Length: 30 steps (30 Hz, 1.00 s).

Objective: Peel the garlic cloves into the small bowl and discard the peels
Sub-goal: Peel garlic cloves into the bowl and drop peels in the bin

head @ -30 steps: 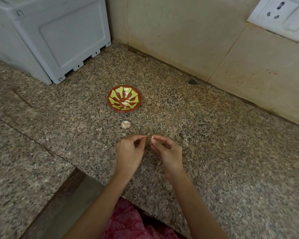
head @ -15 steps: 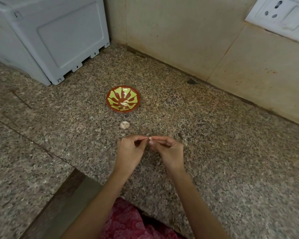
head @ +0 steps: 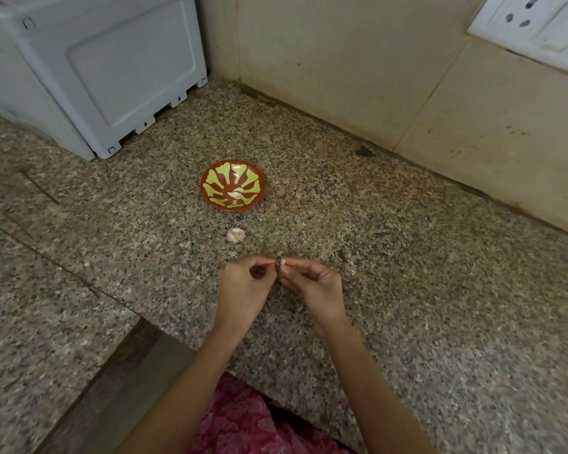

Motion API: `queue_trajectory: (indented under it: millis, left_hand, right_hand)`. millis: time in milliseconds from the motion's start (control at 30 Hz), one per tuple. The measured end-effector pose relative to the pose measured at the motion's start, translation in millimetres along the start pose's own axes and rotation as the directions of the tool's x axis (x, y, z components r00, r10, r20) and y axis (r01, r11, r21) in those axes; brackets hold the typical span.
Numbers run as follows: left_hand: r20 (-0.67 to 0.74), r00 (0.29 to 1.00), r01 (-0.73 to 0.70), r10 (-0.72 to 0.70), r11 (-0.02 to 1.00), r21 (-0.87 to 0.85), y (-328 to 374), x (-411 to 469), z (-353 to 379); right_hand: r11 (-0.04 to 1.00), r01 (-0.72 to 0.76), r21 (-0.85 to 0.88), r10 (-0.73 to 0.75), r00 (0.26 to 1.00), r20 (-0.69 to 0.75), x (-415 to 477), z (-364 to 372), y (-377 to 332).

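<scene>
A small red bowl [head: 217, 181] with a green leaf pattern sits on the granite counter, with peeled garlic cloves [head: 236, 193] lying inside it. A pale garlic piece [head: 235, 235] lies on the counter just in front of the bowl. Nearer to me, my left hand [head: 243, 290] and my right hand [head: 315, 290] meet fingertip to fingertip and pinch one small garlic clove [head: 282, 262] between them. The clove is mostly hidden by my fingers.
A white appliance [head: 95, 70] stands at the back left corner. A tiled wall runs along the back, with a white switch and socket plate [head: 538, 24] at the upper right. The counter's front edge [head: 164, 332] steps down at the lower left.
Both hands stay together on the clove with only small finger movements. The bowl and the loose garlic piece have not moved.
</scene>
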<state>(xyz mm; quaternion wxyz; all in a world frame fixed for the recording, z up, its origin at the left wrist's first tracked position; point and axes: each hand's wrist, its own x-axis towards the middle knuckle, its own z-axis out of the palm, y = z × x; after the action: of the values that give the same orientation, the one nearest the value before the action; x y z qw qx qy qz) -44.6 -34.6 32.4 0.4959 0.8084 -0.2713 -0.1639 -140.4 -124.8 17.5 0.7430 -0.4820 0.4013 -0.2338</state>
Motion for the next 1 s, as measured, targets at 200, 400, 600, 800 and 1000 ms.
queue_trajectory:
  millis: [200,400,600,800,1000]
  left_hand:
    - [0.048,0.998,0.028,-0.033,0.992,0.120,-6,-3,2]
    - [0.023,1.000,-0.010,0.008,0.994,0.110,-5,2,5]
    - [0.025,0.999,-0.043,0.042,0.996,0.072,-7,7,6]
    - [0.099,0.970,-0.233,0.221,0.962,0.140,-9,6,5]
    - [0.129,0.916,-0.401,0.381,0.892,0.209,-15,6,4]
  right_hand:
    - [0.971,-0.156,0.180,0.156,0.988,0.013,2,-5,-3]
    - [0.998,-0.065,-0.023,0.065,0.998,0.001,3,-7,-3]
    - [0.950,0.092,-0.300,-0.094,0.996,0.010,7,-12,-3]
    - [0.849,0.176,-0.498,-0.180,0.983,0.039,7,-15,-9]
    - [0.710,0.259,-0.655,-0.243,0.963,0.117,9,-15,-12]
